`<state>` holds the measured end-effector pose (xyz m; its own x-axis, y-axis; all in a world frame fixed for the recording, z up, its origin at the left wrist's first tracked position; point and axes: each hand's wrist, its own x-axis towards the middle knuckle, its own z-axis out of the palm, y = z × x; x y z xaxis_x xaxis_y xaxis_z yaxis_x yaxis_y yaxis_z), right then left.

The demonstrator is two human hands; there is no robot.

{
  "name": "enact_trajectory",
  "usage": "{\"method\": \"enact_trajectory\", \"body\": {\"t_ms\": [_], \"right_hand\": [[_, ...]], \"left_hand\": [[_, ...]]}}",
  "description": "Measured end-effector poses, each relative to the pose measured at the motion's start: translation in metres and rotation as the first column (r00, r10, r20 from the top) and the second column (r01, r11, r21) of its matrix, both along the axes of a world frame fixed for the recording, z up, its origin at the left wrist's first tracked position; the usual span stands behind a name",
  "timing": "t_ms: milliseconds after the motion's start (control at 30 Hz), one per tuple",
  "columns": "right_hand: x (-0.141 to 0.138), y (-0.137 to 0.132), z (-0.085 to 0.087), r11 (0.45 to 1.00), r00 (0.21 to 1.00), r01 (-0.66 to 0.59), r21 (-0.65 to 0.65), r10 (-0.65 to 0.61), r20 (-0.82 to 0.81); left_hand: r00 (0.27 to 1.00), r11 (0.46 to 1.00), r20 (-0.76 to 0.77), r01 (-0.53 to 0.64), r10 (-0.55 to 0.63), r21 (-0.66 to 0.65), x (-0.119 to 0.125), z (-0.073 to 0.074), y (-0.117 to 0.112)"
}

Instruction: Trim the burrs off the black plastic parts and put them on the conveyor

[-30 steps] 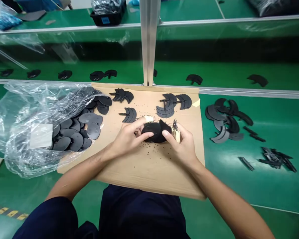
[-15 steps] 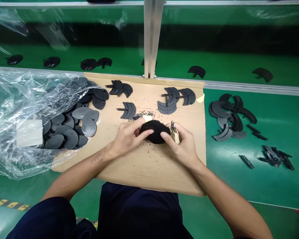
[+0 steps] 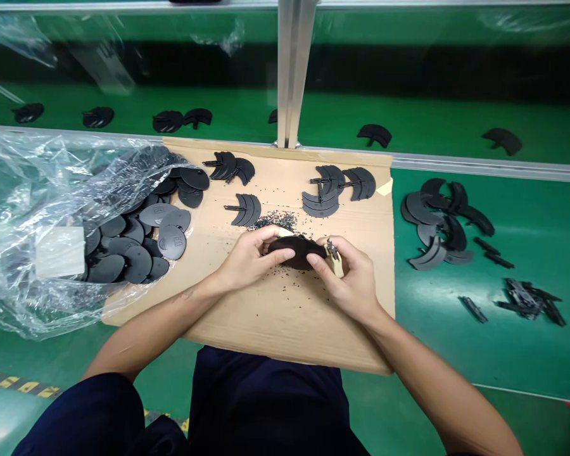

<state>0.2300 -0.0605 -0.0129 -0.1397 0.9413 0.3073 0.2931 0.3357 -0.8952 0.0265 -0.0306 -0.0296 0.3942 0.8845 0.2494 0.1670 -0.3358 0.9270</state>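
Observation:
Between both hands, above the cardboard sheet (image 3: 266,329), is a black oval plastic disc (image 3: 295,253), tilted so that it looks narrow. My left hand (image 3: 247,259) pinches its left end, thumb on the near face; something pale yellow shows at a fingertip. My right hand (image 3: 349,278) has its thumb on the disc's right end. That same hand also holds small nippers (image 3: 334,258) with cream handles, their metal jaws pointing up, beside the disc. Behind the disc lies a scatter of tiny black plastic bits (image 3: 278,220). Most fingers are hidden behind the disc.
At left, a clear plastic bag (image 3: 23,297) spreads over many black discs (image 3: 107,269). Curved black pieces (image 3: 247,210) lie in groups on the cardboard. More curved parts (image 3: 422,209) and thin black strips (image 3: 527,299) rest on the green surface at right. A metal post (image 3: 292,76) stands behind.
The disc has tipped, its face now looking narrower, and more of the black bits show behind it. Both hands keep their hold, and the nippers stay in the right hand.

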Motion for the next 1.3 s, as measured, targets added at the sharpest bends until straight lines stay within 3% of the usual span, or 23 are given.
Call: {"method": "enact_trajectory", "body": {"t_ms": [133, 267, 467, 600, 1067, 1200, 1300], "right_hand": [[0.004, 0.0, -0.001, 0.978, 0.991, 0.024, 0.206, -0.051, 0.127], [0.006, -0.001, -0.003, 0.951, 0.978, -0.101, 0.293, 0.041, 0.205], [0.003, -0.004, -0.005, 0.942, 0.992, -0.07, 0.329, 0.031, 0.122], [0.002, -0.003, -0.003, 0.95, 0.995, -0.091, 0.298, 0.073, 0.071], [0.0, -0.004, -0.002, 0.968, 0.991, -0.133, 0.213, 0.134, 0.011], [0.004, -0.001, 0.001, 0.97, 0.991, -0.133, 0.203, 0.125, 0.052], [0.008, 0.002, 0.003, 0.974, 0.99, -0.124, 0.192, 0.11, 0.084]], "left_hand": [[0.983, 0.978, -0.176, -0.024, 0.061, 0.208, -0.004, 0.006, -0.005], [0.971, 0.911, -0.226, 0.03, 0.07, 0.41, -0.003, 0.01, -0.01], [0.996, 0.931, -0.076, -0.018, 0.049, 0.364, -0.001, 0.012, -0.008], [1.0, 0.913, -0.015, 0.009, -0.003, 0.408, -0.001, 0.012, -0.006], [0.998, 0.876, -0.066, 0.035, -0.004, 0.48, -0.003, 0.01, -0.006], [0.996, 0.843, -0.077, 0.013, 0.034, 0.538, -0.007, 0.012, -0.003], [0.989, 0.853, -0.137, 0.029, 0.05, 0.521, -0.01, 0.014, 0.0]]}}
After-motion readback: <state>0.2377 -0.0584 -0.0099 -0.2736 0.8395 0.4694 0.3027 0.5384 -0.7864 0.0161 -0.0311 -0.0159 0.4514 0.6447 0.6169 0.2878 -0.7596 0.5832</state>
